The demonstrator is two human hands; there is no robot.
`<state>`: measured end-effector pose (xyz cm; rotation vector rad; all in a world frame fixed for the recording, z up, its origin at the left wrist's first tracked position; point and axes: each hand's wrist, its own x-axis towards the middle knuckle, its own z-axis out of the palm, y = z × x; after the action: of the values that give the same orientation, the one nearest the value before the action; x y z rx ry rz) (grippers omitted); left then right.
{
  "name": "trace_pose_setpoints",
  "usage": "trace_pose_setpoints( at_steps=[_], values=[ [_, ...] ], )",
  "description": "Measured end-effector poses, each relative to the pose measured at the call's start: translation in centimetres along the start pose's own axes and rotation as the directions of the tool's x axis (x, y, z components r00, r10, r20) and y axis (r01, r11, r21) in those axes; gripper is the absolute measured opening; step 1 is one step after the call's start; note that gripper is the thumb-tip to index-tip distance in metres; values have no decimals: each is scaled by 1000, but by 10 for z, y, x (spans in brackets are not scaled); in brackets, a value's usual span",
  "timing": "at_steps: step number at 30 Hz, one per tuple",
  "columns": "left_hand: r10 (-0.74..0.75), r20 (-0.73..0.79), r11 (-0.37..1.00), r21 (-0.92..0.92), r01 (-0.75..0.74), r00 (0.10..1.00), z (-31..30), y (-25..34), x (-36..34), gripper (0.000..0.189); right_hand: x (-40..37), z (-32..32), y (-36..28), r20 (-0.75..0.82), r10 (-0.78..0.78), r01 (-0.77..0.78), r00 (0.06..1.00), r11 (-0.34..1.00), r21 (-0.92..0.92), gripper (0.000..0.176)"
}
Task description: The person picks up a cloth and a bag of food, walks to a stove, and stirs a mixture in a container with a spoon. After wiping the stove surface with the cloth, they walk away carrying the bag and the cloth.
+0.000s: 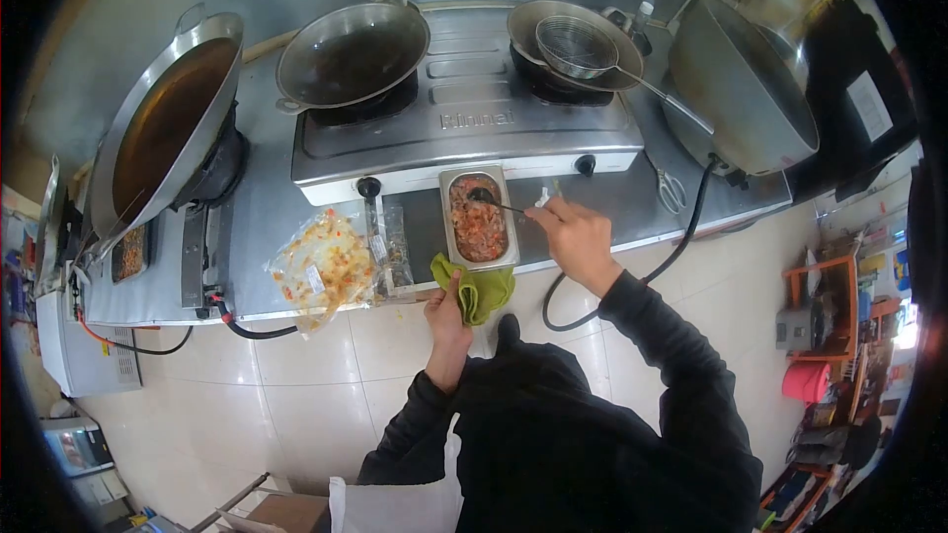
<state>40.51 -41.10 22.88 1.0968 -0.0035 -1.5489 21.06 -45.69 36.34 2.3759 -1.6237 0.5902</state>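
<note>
A rectangular metal pan (511,227) of reddish, chunky food (478,229) sits at the counter's front edge, before the gas stove. My left hand (449,317) grips a folded green cloth (476,294) against the pan's near end. In my right hand (581,243), closed above the pan's right side, is the handle of a dark spoon (482,195); its bowl rests in the food near the far end. Left of the pan lies a clear plastic bag (331,259) with yellow and orange pieces in it, beside a smaller clear packet (392,246).
The two-burner stove (469,143) carries a wok (354,54) on its left and a pan with a wire strainer (578,46) on its right. A large wok of brown liquid (168,123) stands far left. Scissors (671,190) and a black hose (703,199) lie at right, near a big pot (741,89).
</note>
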Motion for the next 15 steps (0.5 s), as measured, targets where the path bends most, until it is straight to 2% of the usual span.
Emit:
trace_pose_setpoints(
  at_steps=[4, 7, 10, 14, 15],
  values=[
    [-2, -8, 1000, 18, 2, 1000, 3, 3, -3, 11, 15, -4, -3, 20, -50, 51, 999, 997, -56, 17],
    [1, -15, 1000, 29, -1, 1000, 4, 2, -2, 11, 29, 6, -4, 152, -78, 102, 985, 982, -161, 17],
    [-2, -11, 1000, 22, 2, 1000, 6, 3, -2, 11, 45, 12, -19, 300, -110, 168, 947, 970, -175, 10],
    [-12, 9, 1000, 15, 12, 1000, 8, 4, -4, 10, 76, 7, -49, 501, -41, 114, 865, 987, -116, 7],
    [-7, 17, 1000, 10, 7, 1000, 6, 3, -3, 10, 78, 13, -49, 417, -52, 98, 907, 991, -88, 10]
  ],
)
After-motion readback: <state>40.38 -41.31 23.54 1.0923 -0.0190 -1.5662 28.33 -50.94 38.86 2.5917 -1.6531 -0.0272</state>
